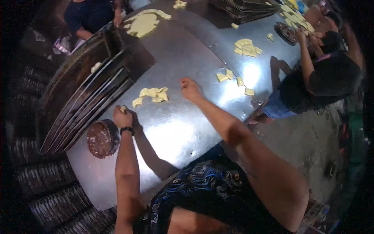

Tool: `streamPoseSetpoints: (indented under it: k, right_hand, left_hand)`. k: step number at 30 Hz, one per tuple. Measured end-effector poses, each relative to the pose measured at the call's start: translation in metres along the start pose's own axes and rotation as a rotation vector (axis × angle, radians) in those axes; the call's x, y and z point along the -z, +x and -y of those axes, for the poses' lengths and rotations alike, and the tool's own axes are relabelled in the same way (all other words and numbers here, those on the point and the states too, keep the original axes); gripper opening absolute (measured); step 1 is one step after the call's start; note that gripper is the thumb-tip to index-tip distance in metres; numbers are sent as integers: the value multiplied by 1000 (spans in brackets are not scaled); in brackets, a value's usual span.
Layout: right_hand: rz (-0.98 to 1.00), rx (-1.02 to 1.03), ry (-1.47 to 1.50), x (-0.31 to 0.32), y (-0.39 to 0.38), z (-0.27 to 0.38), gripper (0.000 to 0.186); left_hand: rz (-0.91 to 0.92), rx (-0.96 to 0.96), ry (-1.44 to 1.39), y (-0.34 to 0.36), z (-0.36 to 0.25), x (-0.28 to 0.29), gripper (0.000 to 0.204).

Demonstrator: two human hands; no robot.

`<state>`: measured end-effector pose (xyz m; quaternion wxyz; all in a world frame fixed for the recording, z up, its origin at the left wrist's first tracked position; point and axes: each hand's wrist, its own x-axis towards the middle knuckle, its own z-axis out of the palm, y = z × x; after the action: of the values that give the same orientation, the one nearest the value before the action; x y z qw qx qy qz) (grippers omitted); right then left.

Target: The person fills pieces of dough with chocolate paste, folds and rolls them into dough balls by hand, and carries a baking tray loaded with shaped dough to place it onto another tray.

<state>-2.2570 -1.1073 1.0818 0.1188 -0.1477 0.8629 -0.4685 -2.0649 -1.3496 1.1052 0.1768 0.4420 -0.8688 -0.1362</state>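
My left hand [120, 115] is closed on a small yellow dough piece [123, 109], just above a round pan of brown paste [99, 139] at the metal table's left. My right hand [189, 87] is raised over the table's middle with fingers curled; whatever they may hold is hidden. Between my hands lies a loose cluster of pale dough pieces [154, 93]. Several cut squares [222, 77] lie right of my right hand.
Stacked dark trays [78, 101] line the table's left, more [241, 9] stand at the back. Dough sheets [142, 24] and pieces [246, 48] lie farther back. A co-worker [327, 74] works at right beside another pan [284, 35]; another person [87, 17] is at upper left.
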Motion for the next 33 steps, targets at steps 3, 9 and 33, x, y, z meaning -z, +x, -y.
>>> streamPoseSetpoints:
  k: [3, 9, 33]
  right_hand:
    - [-40, 193, 301, 71, -4, -57, 26]
    - [91, -107, -738, 258, -23, -88, 42]
    - [318, 176, 127, 242, -10, -152, 22]
  left_hand:
    - [46, 28, 132, -11, -13, 6, 48]
    - [-95, -558, -326, -48, -151, -16, 31]
    - [510, -735, -275, -116, -372, -137, 31]
